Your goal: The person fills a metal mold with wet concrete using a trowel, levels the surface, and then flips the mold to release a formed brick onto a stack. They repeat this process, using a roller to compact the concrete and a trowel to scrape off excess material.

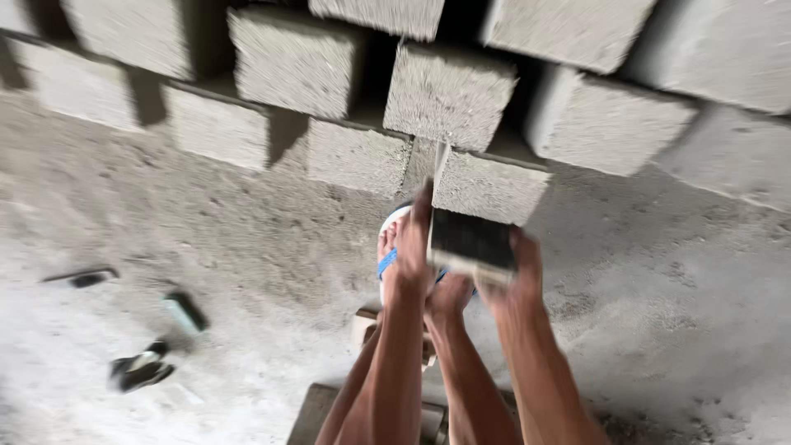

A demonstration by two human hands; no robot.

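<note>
Concrete block [486, 188] gripped between left hand [412, 251] and right hand [519, 272], fingers clasped on its sides.

A block [488, 216] sits between both hands, stacked blocks [449, 91] behind it.

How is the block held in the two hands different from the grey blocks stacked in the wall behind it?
The held block shows a dark, almost black face; the wall blocks are pale grey. It looks smaller than they do. It is gripped by the left hand and right hand; they sit stacked. Both are rectangular and blurred.
</note>
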